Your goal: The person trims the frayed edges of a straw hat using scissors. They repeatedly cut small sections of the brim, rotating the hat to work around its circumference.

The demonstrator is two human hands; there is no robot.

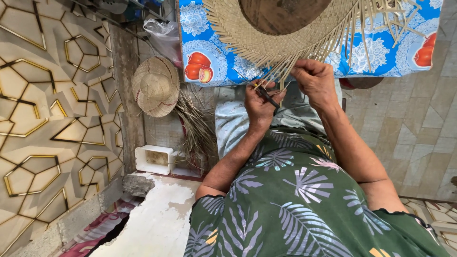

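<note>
A half-woven straw hat [266,38] lies on a table covered with a blue floral cloth [200,28], its loose straw strands hanging over the table edge. My left hand [259,102] grips a small dark tool [267,97] and touches the strand ends. My right hand [314,81] pinches a bunch of loose straw strands [285,76] at the hat's rim. Both hands work close together just below the table edge, over my lap.
A finished straw hat [154,86] leans against the wall at left, with a bundle of dry straw [197,126] beside it. A white plastic box [153,159] sits on the floor. The patterned wall [52,119] is at left, tiled floor [409,123] at right.
</note>
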